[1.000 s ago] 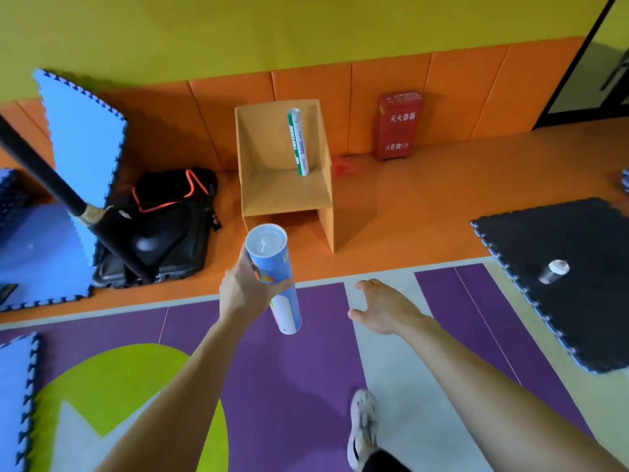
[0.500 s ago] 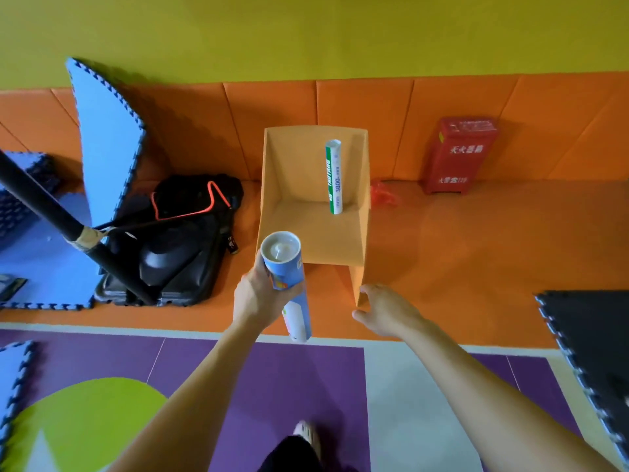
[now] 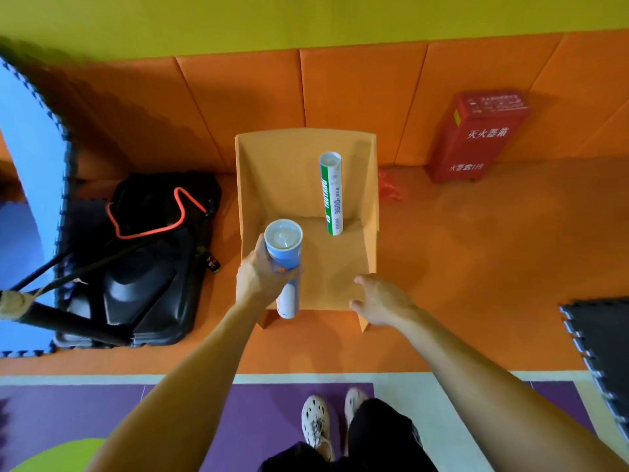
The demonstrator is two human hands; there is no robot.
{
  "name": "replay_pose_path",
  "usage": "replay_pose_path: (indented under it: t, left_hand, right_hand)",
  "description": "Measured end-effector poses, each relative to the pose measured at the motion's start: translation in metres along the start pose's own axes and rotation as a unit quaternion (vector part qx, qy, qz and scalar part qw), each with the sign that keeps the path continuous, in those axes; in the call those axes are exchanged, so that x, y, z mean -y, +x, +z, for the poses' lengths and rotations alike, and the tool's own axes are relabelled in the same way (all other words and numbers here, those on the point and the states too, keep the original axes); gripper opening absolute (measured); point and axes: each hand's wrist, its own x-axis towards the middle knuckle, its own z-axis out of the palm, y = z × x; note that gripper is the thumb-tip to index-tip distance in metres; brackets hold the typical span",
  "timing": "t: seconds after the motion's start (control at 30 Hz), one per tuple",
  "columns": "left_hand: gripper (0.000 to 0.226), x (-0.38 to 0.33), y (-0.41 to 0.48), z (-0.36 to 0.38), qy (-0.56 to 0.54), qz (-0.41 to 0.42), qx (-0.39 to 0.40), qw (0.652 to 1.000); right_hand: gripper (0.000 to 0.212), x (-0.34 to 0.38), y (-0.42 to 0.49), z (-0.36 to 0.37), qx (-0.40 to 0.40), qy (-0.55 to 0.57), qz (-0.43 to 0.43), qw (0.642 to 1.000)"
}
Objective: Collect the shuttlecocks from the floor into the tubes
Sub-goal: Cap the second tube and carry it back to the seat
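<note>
My left hand (image 3: 260, 279) grips a blue and white shuttlecock tube (image 3: 285, 264), held upright with its capped top toward me, over the front left of an orange seat-shaped stand (image 3: 340, 270). A green and white tube (image 3: 331, 194) stands upright at the back of that stand. My right hand (image 3: 381, 301) is open, fingers spread, at the stand's front right edge, holding nothing. No loose shuttlecock is in view.
A black bag with a red cord (image 3: 160, 206) and a black post base (image 3: 143, 294) lie left of the stand. A blue foam mat (image 3: 30, 158) leans on the wall. A red box (image 3: 480, 134) sits right; a dark mat (image 3: 602, 338) lies far right.
I have stepped closer to the orange stand. My left hand has carried the blue tube forward over the seat, and my right hand has reached the seat's front edge.
</note>
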Motion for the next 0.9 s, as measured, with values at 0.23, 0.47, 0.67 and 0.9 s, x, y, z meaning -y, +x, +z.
replay_pose_path:
  t: [0.23, 0.47, 0.67, 0.9]
  left_hand:
    - [0.075, -0.005, 0.12, 0.047, -0.003, -0.044, -0.02, 0.999]
    - [0.07, 0.014, 0.204, 0.09, -0.045, -0.08, -0.02, 0.996]
    - [0.073, 0.039, 0.28, 0.127, -0.083, -0.098, -0.011, 0.992]
    - [0.071, 0.057, 0.346, 0.158, -0.103, -0.104, 0.016, 0.989]
  right_hand:
    - [0.06, -0.013, 0.131, -0.037, 0.01, 0.028, -0.032, 0.999]
    - [0.058, -0.019, 0.222, -0.051, 0.06, 0.034, -0.024, 0.997]
    - [0.057, -0.028, 0.275, -0.051, 0.071, 0.041, 0.021, 0.996]
    - [0.056, -0.017, 0.313, -0.052, 0.082, 0.051, 0.061, 0.993]
